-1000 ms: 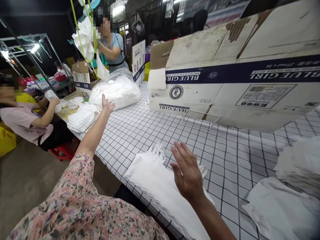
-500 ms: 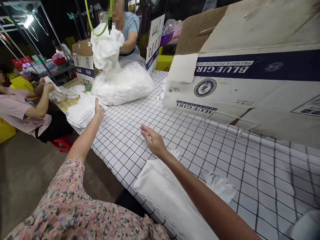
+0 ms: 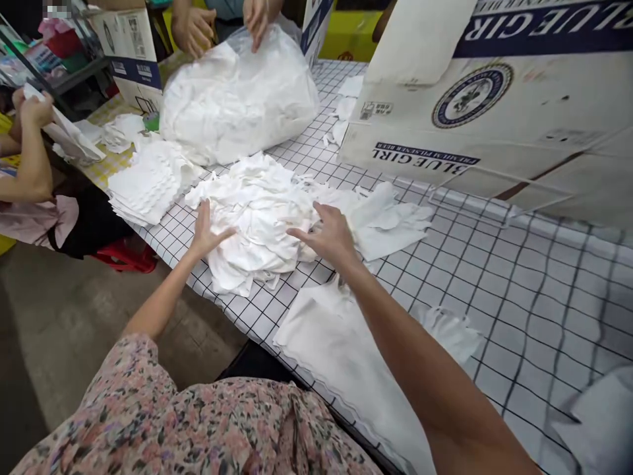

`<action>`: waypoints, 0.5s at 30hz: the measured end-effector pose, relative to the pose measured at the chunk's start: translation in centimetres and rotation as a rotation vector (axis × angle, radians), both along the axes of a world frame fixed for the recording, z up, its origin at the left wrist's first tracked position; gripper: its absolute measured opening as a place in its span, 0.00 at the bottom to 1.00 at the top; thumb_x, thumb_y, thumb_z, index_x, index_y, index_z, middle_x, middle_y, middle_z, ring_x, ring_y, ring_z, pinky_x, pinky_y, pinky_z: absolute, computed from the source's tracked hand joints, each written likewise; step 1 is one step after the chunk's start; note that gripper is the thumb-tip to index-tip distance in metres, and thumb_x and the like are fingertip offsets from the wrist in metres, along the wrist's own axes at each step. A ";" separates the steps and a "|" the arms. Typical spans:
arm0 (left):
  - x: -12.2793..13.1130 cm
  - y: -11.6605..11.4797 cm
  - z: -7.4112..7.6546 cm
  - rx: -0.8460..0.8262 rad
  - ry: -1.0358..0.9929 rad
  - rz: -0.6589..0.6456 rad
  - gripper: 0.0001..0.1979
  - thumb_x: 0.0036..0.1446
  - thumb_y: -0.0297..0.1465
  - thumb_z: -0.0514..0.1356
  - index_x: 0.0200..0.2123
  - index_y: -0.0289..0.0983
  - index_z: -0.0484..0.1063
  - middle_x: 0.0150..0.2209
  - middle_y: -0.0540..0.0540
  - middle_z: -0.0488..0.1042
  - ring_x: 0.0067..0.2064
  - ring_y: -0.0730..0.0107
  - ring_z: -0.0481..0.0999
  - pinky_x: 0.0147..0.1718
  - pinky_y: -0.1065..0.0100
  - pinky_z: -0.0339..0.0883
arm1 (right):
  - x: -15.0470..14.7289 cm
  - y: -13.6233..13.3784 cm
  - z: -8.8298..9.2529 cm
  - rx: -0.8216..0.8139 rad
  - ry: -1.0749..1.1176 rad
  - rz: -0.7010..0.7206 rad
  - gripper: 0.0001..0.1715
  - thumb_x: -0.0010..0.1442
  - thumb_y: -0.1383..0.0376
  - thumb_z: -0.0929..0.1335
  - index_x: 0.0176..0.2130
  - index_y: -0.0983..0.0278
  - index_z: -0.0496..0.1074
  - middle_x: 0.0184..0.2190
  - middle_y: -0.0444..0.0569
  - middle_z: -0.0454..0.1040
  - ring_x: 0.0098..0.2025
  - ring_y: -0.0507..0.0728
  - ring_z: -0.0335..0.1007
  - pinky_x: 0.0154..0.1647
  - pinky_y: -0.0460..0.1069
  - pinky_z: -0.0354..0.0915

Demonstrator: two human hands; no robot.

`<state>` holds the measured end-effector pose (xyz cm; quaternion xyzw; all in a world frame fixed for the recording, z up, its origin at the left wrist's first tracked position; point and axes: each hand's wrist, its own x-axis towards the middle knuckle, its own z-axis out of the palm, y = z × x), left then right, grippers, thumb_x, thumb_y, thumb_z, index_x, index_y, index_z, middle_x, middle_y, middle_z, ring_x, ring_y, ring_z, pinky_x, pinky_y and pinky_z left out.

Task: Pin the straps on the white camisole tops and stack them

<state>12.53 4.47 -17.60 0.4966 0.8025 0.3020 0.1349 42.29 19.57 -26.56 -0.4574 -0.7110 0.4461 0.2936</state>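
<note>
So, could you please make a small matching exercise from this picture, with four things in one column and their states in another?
Things:
1. Left hand
2. Plastic bag
3. Folded stack
4. BLUE GIRL box

States:
A. Printed with a dark blue band
B. Layered, with wavy edges
C. Touching the loose white pile
D. Under a co-worker's hands

Pairs: 1-C, 2-D, 3-B, 4-A

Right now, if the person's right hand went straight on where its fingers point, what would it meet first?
The heap of white cloth: the right hand sits at its edge, fingers pointing into it, touching or nearly; depth is unclear.
</note>
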 end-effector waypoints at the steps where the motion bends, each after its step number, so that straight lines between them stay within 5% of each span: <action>1: 0.0 -1.7 0.0 -0.126 0.141 -0.092 0.79 0.38 0.64 0.77 0.82 0.43 0.38 0.83 0.38 0.28 0.83 0.40 0.29 0.80 0.40 0.30 | 1.4 0.5 0.2 0.022 -0.116 -0.008 0.77 0.46 0.29 0.77 0.79 0.60 0.55 0.79 0.64 0.51 0.80 0.83 0.44 0.76 0.79 0.52; 5: -0.4 -4.3 0.0 -0.414 0.409 -0.231 0.87 0.34 0.63 0.78 0.81 0.47 0.23 0.80 0.35 0.13 0.80 0.23 0.20 0.72 0.20 0.31 | 6.0 3.0 0.2 -0.154 -0.459 -0.137 0.90 0.43 0.38 0.84 0.83 0.60 0.38 0.81 0.70 0.36 0.80 0.90 0.35 0.74 0.84 0.46; 7: -0.3 -2.5 -0.6 -0.441 0.425 -0.218 0.88 0.34 0.59 0.80 0.81 0.44 0.23 0.80 0.31 0.13 0.80 0.19 0.20 0.72 0.19 0.30 | 5.7 3.8 0.0 -0.229 -0.497 -0.160 0.78 0.55 0.40 0.79 0.82 0.66 0.42 0.81 0.74 0.38 0.81 0.87 0.33 0.77 0.80 0.44; 10: 0.8 2.3 -2.0 -0.351 0.323 -0.152 0.81 0.36 0.52 0.82 0.82 0.44 0.34 0.82 0.29 0.28 0.80 0.14 0.30 0.73 0.20 0.28 | 1.6 4.2 0.6 -0.218 -0.425 -0.127 0.59 0.68 0.43 0.70 0.82 0.63 0.45 0.80 0.69 0.43 0.81 0.79 0.41 0.78 0.74 0.53; 13: 3.0 6.8 -3.1 -0.062 0.039 -0.093 0.70 0.39 0.48 0.81 0.80 0.43 0.50 0.80 0.32 0.48 0.81 0.22 0.43 0.77 0.29 0.33 | -4.2 3.7 2.3 -0.286 -0.133 0.068 0.80 0.53 0.44 0.81 0.82 0.54 0.34 0.81 0.66 0.43 0.79 0.80 0.52 0.73 0.75 0.62; 15: 4.5 8.9 -3.2 0.138 -0.205 -0.118 0.62 0.43 0.47 0.78 0.77 0.40 0.55 0.77 0.33 0.59 0.79 0.34 0.56 0.79 0.39 0.47 | -7.1 3.2 3.2 -0.266 0.091 0.116 0.89 0.37 0.54 0.87 0.82 0.54 0.43 0.80 0.66 0.45 0.77 0.81 0.53 0.74 0.76 0.59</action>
